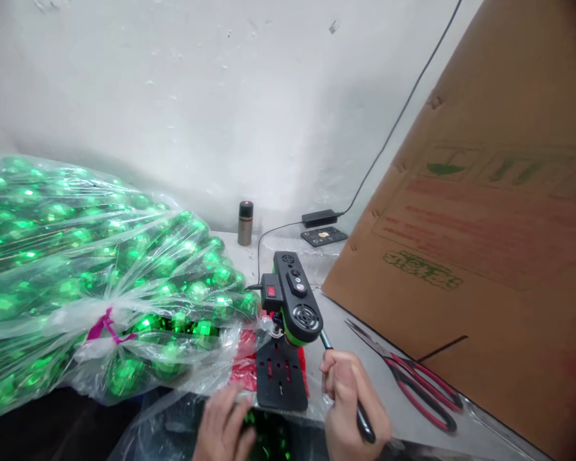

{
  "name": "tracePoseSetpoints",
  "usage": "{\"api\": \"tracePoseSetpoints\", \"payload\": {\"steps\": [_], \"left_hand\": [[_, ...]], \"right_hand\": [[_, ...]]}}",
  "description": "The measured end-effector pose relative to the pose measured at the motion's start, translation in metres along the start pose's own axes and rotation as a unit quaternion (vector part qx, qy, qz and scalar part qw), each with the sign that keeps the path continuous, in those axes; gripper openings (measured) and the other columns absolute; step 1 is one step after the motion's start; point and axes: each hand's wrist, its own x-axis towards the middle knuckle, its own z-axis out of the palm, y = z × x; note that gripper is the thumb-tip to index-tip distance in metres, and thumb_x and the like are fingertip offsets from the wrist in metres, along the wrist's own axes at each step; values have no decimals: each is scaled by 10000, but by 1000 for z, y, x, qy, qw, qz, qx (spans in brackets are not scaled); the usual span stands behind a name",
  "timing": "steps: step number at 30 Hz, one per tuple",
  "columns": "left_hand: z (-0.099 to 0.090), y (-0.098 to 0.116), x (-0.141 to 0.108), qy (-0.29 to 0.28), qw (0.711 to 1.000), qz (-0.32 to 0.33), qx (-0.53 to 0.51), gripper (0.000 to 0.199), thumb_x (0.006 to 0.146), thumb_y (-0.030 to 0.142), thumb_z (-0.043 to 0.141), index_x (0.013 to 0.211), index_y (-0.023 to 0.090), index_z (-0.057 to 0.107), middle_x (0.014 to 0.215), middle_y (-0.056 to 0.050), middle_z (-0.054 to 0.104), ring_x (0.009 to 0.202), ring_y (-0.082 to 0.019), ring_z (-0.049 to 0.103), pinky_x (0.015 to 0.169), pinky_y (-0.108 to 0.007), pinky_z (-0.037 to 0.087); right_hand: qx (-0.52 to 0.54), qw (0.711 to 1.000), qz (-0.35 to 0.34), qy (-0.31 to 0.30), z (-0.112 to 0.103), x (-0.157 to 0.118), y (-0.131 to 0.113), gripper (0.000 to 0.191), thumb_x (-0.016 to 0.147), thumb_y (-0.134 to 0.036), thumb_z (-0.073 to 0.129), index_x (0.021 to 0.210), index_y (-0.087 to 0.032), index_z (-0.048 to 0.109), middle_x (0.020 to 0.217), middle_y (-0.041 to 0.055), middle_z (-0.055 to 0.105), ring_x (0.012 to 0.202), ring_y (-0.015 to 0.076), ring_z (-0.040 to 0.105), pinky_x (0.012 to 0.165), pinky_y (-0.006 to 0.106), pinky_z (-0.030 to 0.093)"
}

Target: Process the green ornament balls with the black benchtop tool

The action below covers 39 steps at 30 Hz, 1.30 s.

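My right hand (352, 404) is closed around a metal rod with a black grip (365, 422), which reaches up to a small black and green bench machine (297, 294). The machine has a red switch on its side box and a slotted black base plate (281, 378). My left hand (224, 419) is slightly blurred, its fingers apart, by the front left corner of that plate. It seems to hold nothing. Below the table edge, between my hands, shiny green balls (269, 435) show in clear plastic. Red plastic film (244, 365) lies under the plate.
A big clear bag of shiny green balls (173, 256), tied with a pink strip (108, 326), fills the left. Red-handled scissors (420, 387) lie at right beside a large cardboard box (465, 243). Behind are a spray can (245, 224), a power adapter (319, 218) and a phone (324, 236).
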Motion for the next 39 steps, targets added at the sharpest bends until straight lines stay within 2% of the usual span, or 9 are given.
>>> {"api": "tracePoseSetpoints", "payload": {"steps": [3, 7, 10, 16, 20, 26, 28, 33, 39], "left_hand": [[-35, -31, 84, 9, 992, -55, 110, 403, 1122, 302, 448, 1351, 245, 774, 1342, -175, 814, 1274, -363, 757, 1115, -540, 579], [-59, -61, 154, -144, 949, -127, 250, 436, 1112, 397, 432, 1167, 174, 803, 1082, -195, 848, 1044, -374, 783, 933, -480, 586], [-54, -61, 156, -198, 944, -113, 240, 389, 1059, 463, 579, 1224, 179, 787, 1024, -163, 845, 998, -360, 799, 921, -440, 595], [-35, -51, 134, -284, 933, -124, 183, 739, 890, 208, 723, 1605, 245, 541, 1584, -234, 614, 1284, -395, 761, 1051, -474, 603], [-24, -53, 135, -258, 950, -117, 131, 761, 840, 151, 712, 1571, 253, 529, 1695, -226, 496, 1517, -416, 582, 1145, -542, 572], [-36, -43, 148, -117, 960, -225, -119, 709, 777, 393, 829, 1440, 236, 632, 1495, -149, 661, 1452, -382, 630, 1257, -585, 497], [-48, -35, 143, -66, 906, -317, -272, 729, 816, 527, 830, 1459, 250, 627, 1452, -123, 715, 1404, -366, 672, 1211, -564, 550], [-58, -14, 94, -28, 641, -509, -574, 766, 877, 812, 731, 1336, 199, 720, 1374, -168, 789, 1255, -375, 778, 1050, -562, 671], [-25, 7, 49, -49, 556, -535, -634, 744, 695, 777, 938, 1164, 214, 812, 1277, -146, 843, 1210, -390, 811, 1098, -570, 655]], "right_hand": [[7, 1000, -11, -3, 0, 1, 0, 423, 1150, -338, 538, 742, -226, 556, 669, -16, 528, 544, 119, 462, 505, 269, 366], [18, 1000, -11, 1, -1, -1, 3, 429, 1142, -313, 544, 721, -231, 522, 680, -6, 534, 573, 131, 483, 515, 269, 384], [20, 1000, -17, 0, 0, -2, 5, 419, 1142, -287, 532, 727, -228, 529, 686, -9, 541, 572, 125, 482, 517, 263, 382], [22, 1000, -17, 4, 0, -2, 3, 406, 1144, -281, 537, 742, -223, 547, 696, -17, 547, 547, 109, 456, 506, 251, 373], [19, 1000, -16, 0, -1, -2, 4, 427, 1142, -288, 538, 719, -227, 538, 695, -10, 544, 581, 125, 503, 534, 259, 408], [17, 1000, -16, -6, -3, -4, 6, 421, 1142, -279, 531, 723, -232, 528, 697, -10, 542, 573, 126, 479, 523, 267, 385], [20, 1000, -20, -9, -3, -4, 6, 409, 1141, -258, 530, 733, -230, 533, 705, -11, 546, 579, 123, 482, 528, 266, 383], [30, 999, -17, -8, -2, -5, 8, 391, 1135, -212, 525, 745, -228, 533, 715, -17, 555, 627, 124, 522, 567, 261, 406], [29, 999, -11, -22, -3, -3, 5, 376, 1137, -196, 517, 763, -227, 541, 740, -17, 575, 634, 122, 527, 578, 254, 403]]}}
